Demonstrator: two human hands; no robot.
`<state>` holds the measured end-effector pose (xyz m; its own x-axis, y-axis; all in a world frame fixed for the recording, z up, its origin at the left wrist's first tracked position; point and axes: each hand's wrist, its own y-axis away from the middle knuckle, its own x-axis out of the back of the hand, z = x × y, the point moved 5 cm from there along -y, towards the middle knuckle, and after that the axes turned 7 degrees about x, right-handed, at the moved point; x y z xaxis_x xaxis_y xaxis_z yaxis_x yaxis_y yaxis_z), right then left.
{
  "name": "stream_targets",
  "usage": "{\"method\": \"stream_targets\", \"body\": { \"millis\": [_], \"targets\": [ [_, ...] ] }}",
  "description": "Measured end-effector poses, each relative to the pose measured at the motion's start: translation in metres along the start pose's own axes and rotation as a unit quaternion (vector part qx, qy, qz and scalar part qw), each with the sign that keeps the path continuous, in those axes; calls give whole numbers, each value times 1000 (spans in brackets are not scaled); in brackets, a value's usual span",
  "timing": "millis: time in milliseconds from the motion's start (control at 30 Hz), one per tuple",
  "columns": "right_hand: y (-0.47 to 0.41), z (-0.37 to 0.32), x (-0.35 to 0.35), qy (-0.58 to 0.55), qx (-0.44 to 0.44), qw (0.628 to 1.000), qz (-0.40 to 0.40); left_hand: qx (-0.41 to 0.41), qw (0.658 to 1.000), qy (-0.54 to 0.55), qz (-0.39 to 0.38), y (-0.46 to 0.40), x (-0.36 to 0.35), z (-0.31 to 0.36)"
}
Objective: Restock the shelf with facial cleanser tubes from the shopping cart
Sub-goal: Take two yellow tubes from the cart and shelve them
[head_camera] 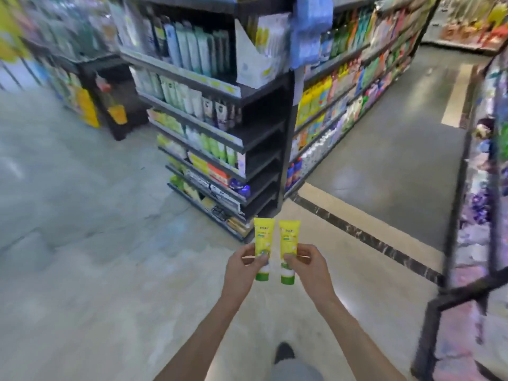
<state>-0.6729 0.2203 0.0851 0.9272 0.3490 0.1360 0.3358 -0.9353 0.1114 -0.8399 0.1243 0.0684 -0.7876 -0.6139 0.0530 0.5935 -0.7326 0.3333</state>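
Note:
My left hand (243,266) grips a yellow facial cleanser tube with a green cap (263,237), held upright with the cap down. My right hand (308,264) grips a second, matching yellow tube (288,237) the same way. The two tubes stand side by side, a small gap between them, in front of me at about waist height. Ahead stands the black end shelf (247,149) with rows of tubes and bottles on its tiers. The shopping cart is not in view.
A long aisle shelf (343,86) full of colourful bottles runs back on the right of the end shelf. Another black rack (467,243) with goods lines the right edge. A dark display stand (110,92) is at back left. Open tiled floor (82,243) lies to the left.

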Motion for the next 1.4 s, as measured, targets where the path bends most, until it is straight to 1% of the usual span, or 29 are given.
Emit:
{"method": "stream_targets", "body": {
  "millis": [167,367,533,667,800,900,1067,1200,1300,1400],
  "targets": [
    [-67,-32,-86,11,34,997,-68,-25,997,8,78,-59,68,35],
    [-158,-80,-172,-1,70,991,-115,-50,990,0,133,-143,127,95],
    [-235,-132,-223,-22,108,986,-123,-82,985,14,151,-223,156,151],
    [-289,-169,-251,-21,134,984,-116,-115,981,-12,154,-287,167,187],
    [-339,-197,-270,-10,166,982,-93,-149,979,-27,138,-342,172,224],
    [-375,-210,-282,-5,176,982,-68,-165,980,-22,111,-384,174,251],
    [-432,-233,-307,-3,199,980,-9,-194,980,-20,39,-452,176,296],
    [-468,-253,-333,-18,210,976,53,-196,980,0,-24,-509,183,327],
    [-488,-270,-347,-27,213,971,107,-217,974,-17,-68,-547,193,353],
    [-505,-287,-358,-14,223,963,151,-230,966,-17,-114,-575,200,374]
  ]
}}
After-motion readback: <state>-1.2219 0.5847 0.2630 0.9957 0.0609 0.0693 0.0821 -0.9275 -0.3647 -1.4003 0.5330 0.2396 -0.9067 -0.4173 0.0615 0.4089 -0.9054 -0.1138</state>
